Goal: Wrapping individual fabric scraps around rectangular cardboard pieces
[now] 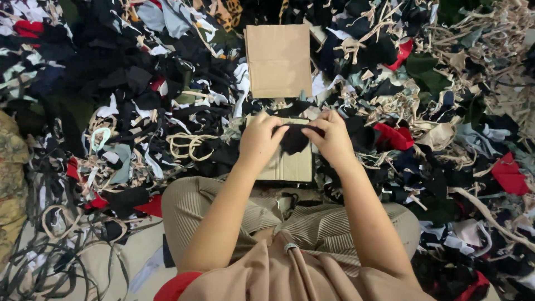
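Observation:
Both of my hands grip one small black fabric scrap (pixel 293 139) between them. My left hand (pixel 261 139) pinches its left edge, and my right hand (pixel 333 136) holds its right edge. The scrap hangs just above a brown cardboard sheet (pixel 292 166) that lies in front of my knees. A second, larger brown cardboard piece (pixel 278 60) lies farther away on the heap.
A deep pile of fabric scraps (pixel 139 100) surrounds me: black, white, grey, beige strips, and red pieces (pixel 393 136). Tangled beige strips (pixel 490 44) heap at the far right. Black straps (pixel 50 251) lie at lower left. My legs in striped beige trousers (pixel 312 223) are folded below.

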